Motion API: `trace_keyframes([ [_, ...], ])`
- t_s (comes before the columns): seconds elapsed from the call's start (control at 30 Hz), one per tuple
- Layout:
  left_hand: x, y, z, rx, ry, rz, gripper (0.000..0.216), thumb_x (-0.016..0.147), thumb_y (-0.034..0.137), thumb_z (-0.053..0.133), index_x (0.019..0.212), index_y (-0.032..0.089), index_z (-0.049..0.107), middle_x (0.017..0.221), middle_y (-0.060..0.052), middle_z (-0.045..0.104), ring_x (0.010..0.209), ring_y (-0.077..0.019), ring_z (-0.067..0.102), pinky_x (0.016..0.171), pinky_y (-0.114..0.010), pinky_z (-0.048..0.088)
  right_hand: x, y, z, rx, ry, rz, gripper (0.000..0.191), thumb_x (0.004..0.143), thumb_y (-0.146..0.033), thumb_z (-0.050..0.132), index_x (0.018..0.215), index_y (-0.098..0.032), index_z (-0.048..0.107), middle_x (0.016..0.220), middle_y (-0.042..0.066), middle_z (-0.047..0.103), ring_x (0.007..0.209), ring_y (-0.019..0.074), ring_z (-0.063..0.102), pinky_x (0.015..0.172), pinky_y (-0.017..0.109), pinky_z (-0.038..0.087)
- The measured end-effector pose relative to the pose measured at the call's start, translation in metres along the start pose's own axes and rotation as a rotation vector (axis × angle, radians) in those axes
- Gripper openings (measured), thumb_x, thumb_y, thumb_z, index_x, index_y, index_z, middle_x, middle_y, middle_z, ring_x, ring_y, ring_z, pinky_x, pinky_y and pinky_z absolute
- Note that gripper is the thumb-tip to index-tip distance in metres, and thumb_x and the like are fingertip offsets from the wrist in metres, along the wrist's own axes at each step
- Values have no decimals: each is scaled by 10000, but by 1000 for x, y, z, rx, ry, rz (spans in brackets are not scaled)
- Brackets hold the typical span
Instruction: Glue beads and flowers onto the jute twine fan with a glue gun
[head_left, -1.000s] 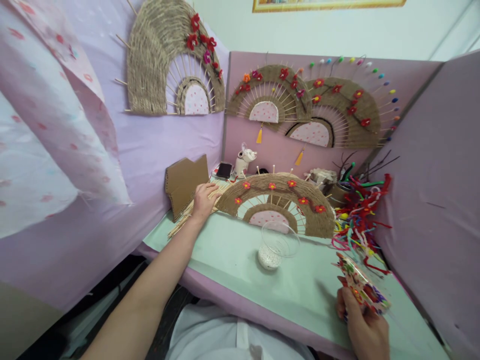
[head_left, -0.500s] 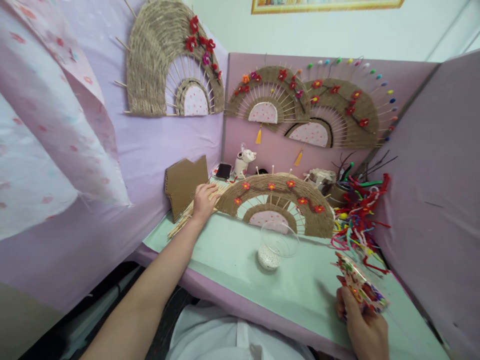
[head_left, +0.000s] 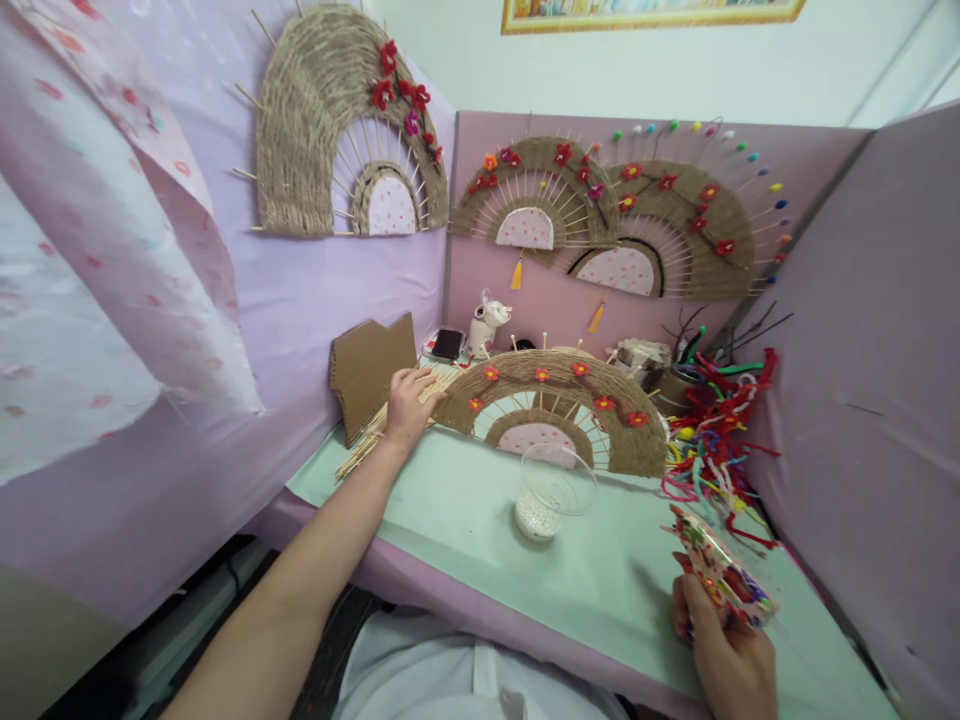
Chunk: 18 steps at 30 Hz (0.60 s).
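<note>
My left hand (head_left: 406, 405) reaches far across the green table (head_left: 450, 500) and rests with curled fingers on a bundle of thin wooden sticks (head_left: 369, 440), right at the left end of a woven jute fan (head_left: 555, 400) with small red flowers. My right hand (head_left: 724, 655) is at the near right edge, closed round a clear packet of colourful small flowers (head_left: 716, 570). A clear plastic cup with white beads (head_left: 551, 495) lies on its side between the two hands.
Brown cardboard pieces (head_left: 371, 365) lean on the left purple wall. A pile of coloured pipe cleaners (head_left: 712, 430) fills the right back corner. A white figurine (head_left: 486, 322) and a dark phone (head_left: 448, 343) stand at the back. Three finished fans hang on the walls.
</note>
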<state>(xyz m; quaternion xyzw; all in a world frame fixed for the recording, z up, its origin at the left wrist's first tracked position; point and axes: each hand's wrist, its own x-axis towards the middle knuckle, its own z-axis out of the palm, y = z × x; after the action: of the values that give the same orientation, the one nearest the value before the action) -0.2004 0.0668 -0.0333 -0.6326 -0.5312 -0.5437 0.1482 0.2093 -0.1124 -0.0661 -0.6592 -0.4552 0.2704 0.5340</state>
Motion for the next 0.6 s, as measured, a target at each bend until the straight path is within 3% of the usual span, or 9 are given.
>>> trace_keyframes([
  [0.37, -1, 1, 2, 4, 15, 18, 181, 760, 323, 685, 897, 208, 708, 1052, -71, 689, 1045, -257, 491, 960, -466, 408, 2, 4, -1, 5, -16, -35, 515, 737, -625, 577, 906, -140, 603, 523, -28, 487, 493, 152, 444, 476, 295, 370],
  [0.6, -1, 0, 2, -7, 9, 6, 172, 767, 321, 675, 898, 215, 710, 1053, -70, 690, 1051, -260, 493, 960, -480, 410, 3, 5, -2, 21, 7, 17, 492, 701, -621, 599, 861, -156, 587, 565, -11, 521, 487, 153, 450, 448, 297, 371],
])
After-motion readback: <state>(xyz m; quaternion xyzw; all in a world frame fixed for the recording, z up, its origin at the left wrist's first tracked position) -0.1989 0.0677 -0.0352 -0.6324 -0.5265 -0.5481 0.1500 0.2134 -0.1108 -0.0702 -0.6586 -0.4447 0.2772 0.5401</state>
